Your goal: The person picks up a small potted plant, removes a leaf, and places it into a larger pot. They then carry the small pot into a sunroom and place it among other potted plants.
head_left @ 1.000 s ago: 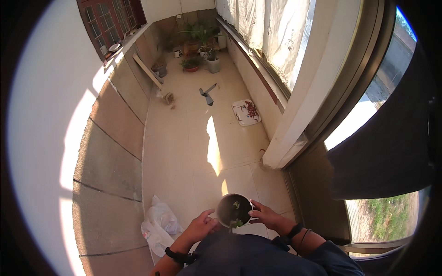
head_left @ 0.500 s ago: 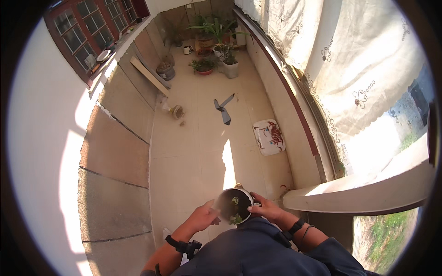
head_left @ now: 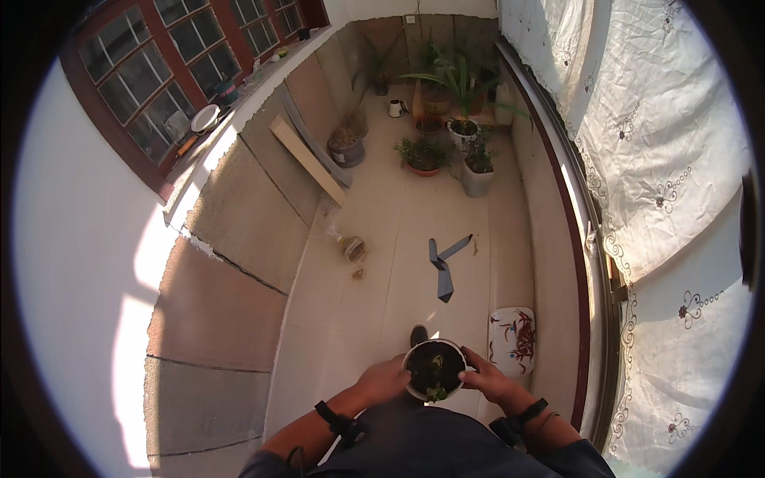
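**Left hand [head_left: 385, 381] and right hand [head_left: 490, 382] are holding a round pot [head_left: 435, 341] between them**

Head view, looking down: the pot is sitting at six o'clock in the scene, in front of the person's body, its mouth facing up. The left hand is touching it at nine o'clock and the right at three, so neither is nearer. The rim is showing almost as a circle, with no long axis. The right fingers are curving partly open around the wall, thumb at the rim; the left are bending against the other side, though their undersides are hidden.

The rim is pale and smooth-looking. Inside, dark, crumbly-looking soil [head_left: 425, 376] is bearing small green leaves [head_left: 436, 393], the clearest at six o'clock.

Beyond the pot, on a pale tiled floor [head_left: 351, 319], a flat, angular grey piece [head_left: 444, 283] is lying at twelve o'clock. A white tray [head_left: 502, 362] with curling red shapes is lying between two and three. Leafy potted plants [head_left: 478, 182] are standing farther off, toward twelve; at two, a thin, embroidered white curtain [head_left: 661, 159] is hanging.
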